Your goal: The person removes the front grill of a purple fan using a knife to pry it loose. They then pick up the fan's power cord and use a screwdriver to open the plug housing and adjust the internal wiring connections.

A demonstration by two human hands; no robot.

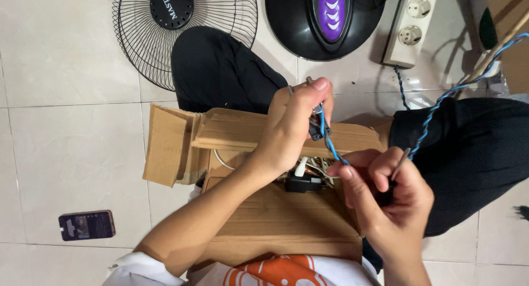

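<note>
My left hand [295, 123] is raised over an open cardboard box [275, 214] in my lap and pinches a small dark connector [318, 129] with short metal wires sticking up. A twisted blue-and-black wire [441, 101] runs from that connector down to my right hand [388, 195] and on to the upper right. My right hand is closed on a thin metal-tipped tool [401, 159] and the wire. Inside the box lie a black part [303, 183] and pale wires, partly hidden by my hands.
On the tiled floor lie a black wire fan guard [140, 38] at upper left, a black fan base with a purple panel [325, 19], a white power strip [410, 27] and a phone [86, 225] at lower left. My legs in black trousers flank the box.
</note>
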